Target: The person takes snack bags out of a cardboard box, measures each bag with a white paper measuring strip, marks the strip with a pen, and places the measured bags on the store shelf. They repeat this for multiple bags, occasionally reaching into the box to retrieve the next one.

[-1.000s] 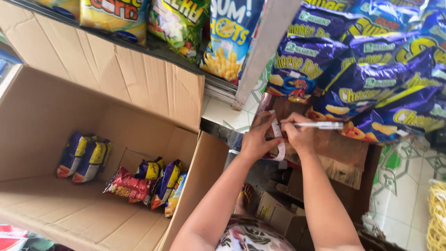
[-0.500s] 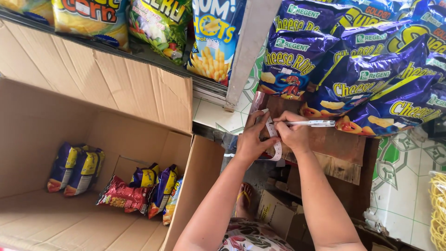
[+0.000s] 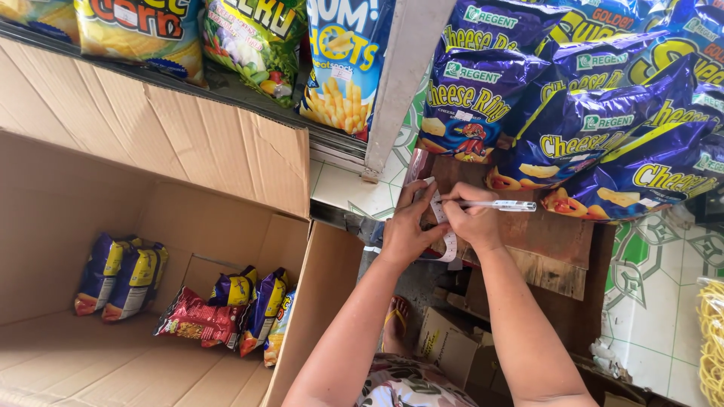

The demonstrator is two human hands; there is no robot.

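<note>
My left hand (image 3: 405, 228) presses a narrow white paper strip (image 3: 445, 231) and a clear plastic sleeve (image 3: 417, 167) against a brown wooden board (image 3: 554, 234). My right hand (image 3: 473, 218) grips a white pen (image 3: 501, 205), its tip touching the strip close to my left thumb. Both forearms reach up from the bottom of the head view. Dark blue snack bags (image 3: 596, 128) lie piled just above and right of the hands.
A large open cardboard box (image 3: 158, 151) fills the left, with several small snack packs (image 3: 226, 316) at its bottom. Yellow, green and blue snack bags (image 3: 256, 38) line a shelf above it. A white post (image 3: 396, 83) stands between. Smaller boxes (image 3: 445, 347) and tiled floor (image 3: 656, 294) lie below.
The hands, the pen and the strip have kept the same pose on the board. Only the camera has shifted slightly, sliding the scene down and left.
</note>
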